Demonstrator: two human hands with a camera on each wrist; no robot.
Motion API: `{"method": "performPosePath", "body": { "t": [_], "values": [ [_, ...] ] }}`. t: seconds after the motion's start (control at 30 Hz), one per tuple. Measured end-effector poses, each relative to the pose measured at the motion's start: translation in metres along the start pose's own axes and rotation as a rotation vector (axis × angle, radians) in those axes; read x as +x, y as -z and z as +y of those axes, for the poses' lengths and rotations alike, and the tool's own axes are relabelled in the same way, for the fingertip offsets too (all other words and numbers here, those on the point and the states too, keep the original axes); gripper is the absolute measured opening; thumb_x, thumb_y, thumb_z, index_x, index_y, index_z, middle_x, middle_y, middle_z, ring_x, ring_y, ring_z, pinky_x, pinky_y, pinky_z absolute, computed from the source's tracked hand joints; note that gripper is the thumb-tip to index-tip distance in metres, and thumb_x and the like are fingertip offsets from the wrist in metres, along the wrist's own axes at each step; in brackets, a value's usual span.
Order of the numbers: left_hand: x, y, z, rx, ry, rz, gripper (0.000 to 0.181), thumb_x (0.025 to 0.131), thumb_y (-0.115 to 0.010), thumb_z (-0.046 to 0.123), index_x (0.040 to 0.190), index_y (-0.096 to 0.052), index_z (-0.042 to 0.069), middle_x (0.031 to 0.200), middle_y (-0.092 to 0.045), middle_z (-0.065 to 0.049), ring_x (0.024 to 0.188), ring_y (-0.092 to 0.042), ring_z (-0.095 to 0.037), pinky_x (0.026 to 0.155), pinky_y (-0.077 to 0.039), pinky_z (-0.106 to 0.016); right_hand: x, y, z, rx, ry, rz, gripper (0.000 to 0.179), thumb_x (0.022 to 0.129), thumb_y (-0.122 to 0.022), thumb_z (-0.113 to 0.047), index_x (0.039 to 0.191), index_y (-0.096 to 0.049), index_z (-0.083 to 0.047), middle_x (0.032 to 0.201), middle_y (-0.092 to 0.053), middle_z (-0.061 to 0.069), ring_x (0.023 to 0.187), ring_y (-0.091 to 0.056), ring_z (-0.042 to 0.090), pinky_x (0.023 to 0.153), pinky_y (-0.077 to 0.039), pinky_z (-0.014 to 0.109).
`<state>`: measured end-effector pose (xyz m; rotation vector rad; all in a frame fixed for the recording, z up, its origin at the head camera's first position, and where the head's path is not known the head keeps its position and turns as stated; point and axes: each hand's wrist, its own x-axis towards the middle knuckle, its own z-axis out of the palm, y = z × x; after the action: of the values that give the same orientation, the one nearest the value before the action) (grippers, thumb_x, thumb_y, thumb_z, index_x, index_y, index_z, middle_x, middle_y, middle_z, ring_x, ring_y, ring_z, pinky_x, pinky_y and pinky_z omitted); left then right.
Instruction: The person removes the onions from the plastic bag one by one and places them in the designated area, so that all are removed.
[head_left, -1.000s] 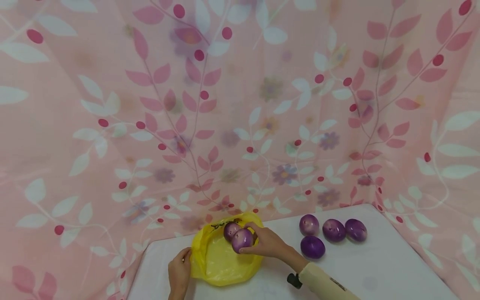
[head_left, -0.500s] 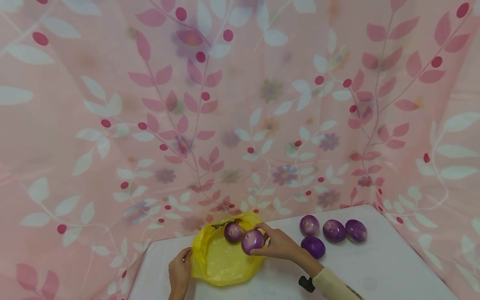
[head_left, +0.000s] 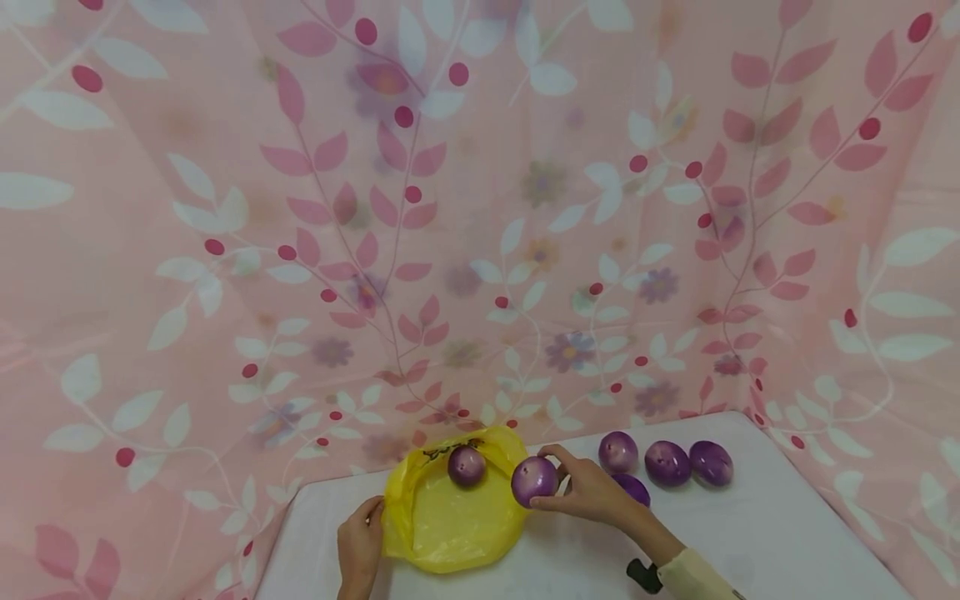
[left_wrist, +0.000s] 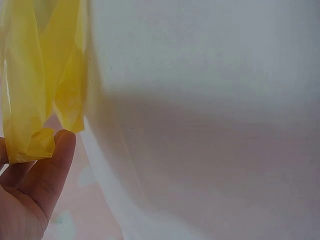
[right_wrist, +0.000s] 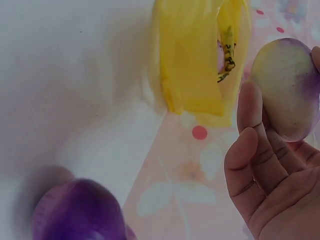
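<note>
While the pale sleeve (head_left: 693, 575) enters at the lower edge of the head view, a black object (head_left: 643, 575) shows just beside the right wrist. Near the bottom too, the left hand (head_left: 360, 542) pinches the left edge of the yellow bag (head_left: 450, 537); the left wrist view shows thin folds of plastic caught at its fingers. The two hands are apart, on opposite sides of the bag.

A little farther in, the right hand (head_left: 588, 493) grips a round eggplant (head_left: 536, 481), thumb below and fingers curled round the far side. In the head view this eggplant overlaps the bag's right rim; in the right wrist view a gap shows between them, and the side facing that camera is mostly pale, with purple at one edge.

The bag lies on the white table (head_left: 750, 525), its mouth open toward the head camera. Inside, near its back wall, sits a second eggplant (head_left: 467, 467), just below dark marks (head_left: 453, 450) on the rim.

To the right, beyond the right hand, lie four more: a darker one (head_left: 635, 490) partly hidden by the hand, and behind it a loose row of three (head_left: 667, 463). Farthest back hangs a pink cloth (head_left: 480, 208) printed with leaves, berries and flowers.
</note>
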<state>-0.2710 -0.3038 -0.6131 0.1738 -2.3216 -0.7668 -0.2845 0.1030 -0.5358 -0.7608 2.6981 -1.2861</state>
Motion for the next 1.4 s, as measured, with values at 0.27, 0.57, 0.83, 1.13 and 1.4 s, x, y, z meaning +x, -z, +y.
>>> {"method": "performPosePath", "body": {
  "t": [0.27, 0.57, 0.83, 1.13, 1.4],
  "values": [
    [0.0, 0.0, 0.002, -0.007, 0.001, -0.022, 0.009, 0.086, -0.072, -0.002, 0.093, -0.077, 0.001, 0.085, -0.074, -0.012, 0.072, -0.069, -0.025, 0.061, -0.054, -0.041, -0.014, 0.017, 0.016, -0.019, -0.059, 0.043, 0.072, 0.079, -0.076, -0.056, 0.135, -0.048, -0.022, 0.089, -0.064, -0.003, 0.064, -0.059, 0.015, 0.056, -0.051, 0.026],
    [0.0, 0.0, 0.002, -0.002, -0.006, -0.019, 0.009, 0.086, -0.073, -0.001, 0.093, -0.077, 0.002, 0.084, -0.074, -0.011, 0.07, -0.069, -0.024, 0.06, -0.054, -0.041, -0.025, 0.032, 0.032, 0.02, -0.083, 0.088, 0.075, 0.079, -0.078, -0.052, 0.138, -0.045, -0.018, 0.087, -0.063, -0.001, 0.064, -0.06, 0.014, 0.058, -0.051, 0.027],
    [-0.001, 0.0, 0.002, 0.001, -0.016, -0.007, 0.009, 0.085, -0.073, -0.001, 0.092, -0.077, 0.002, 0.083, -0.074, -0.011, 0.069, -0.069, -0.024, 0.058, -0.054, -0.041, -0.036, 0.045, 0.037, 0.014, -0.111, 0.124, 0.078, 0.079, -0.079, -0.05, 0.138, -0.044, -0.015, 0.085, -0.065, -0.005, 0.069, -0.06, 0.014, 0.063, -0.051, 0.028],
    [-0.001, 0.003, 0.003, 0.001, 0.0, -0.024, 0.008, 0.086, -0.073, -0.001, 0.092, -0.077, 0.003, 0.083, -0.074, -0.011, 0.069, -0.068, -0.024, 0.06, -0.054, -0.041, -0.051, 0.059, 0.049, 0.018, -0.138, 0.182, 0.073, 0.079, -0.08, -0.047, 0.136, -0.045, -0.019, 0.087, -0.065, 0.001, 0.073, -0.062, 0.016, 0.063, -0.052, 0.031],
    [-0.002, 0.004, 0.005, -0.007, -0.006, -0.016, 0.009, 0.086, -0.073, -0.001, 0.093, -0.077, 0.002, 0.084, -0.074, -0.012, 0.071, -0.07, -0.026, 0.061, -0.055, -0.043, -0.065, 0.066, 0.063, -0.035, -0.224, 0.257, 0.078, 0.076, -0.081, -0.051, 0.137, -0.045, -0.019, 0.086, -0.065, 0.001, 0.073, -0.058, 0.018, 0.065, -0.049, 0.034]
  ]
}}
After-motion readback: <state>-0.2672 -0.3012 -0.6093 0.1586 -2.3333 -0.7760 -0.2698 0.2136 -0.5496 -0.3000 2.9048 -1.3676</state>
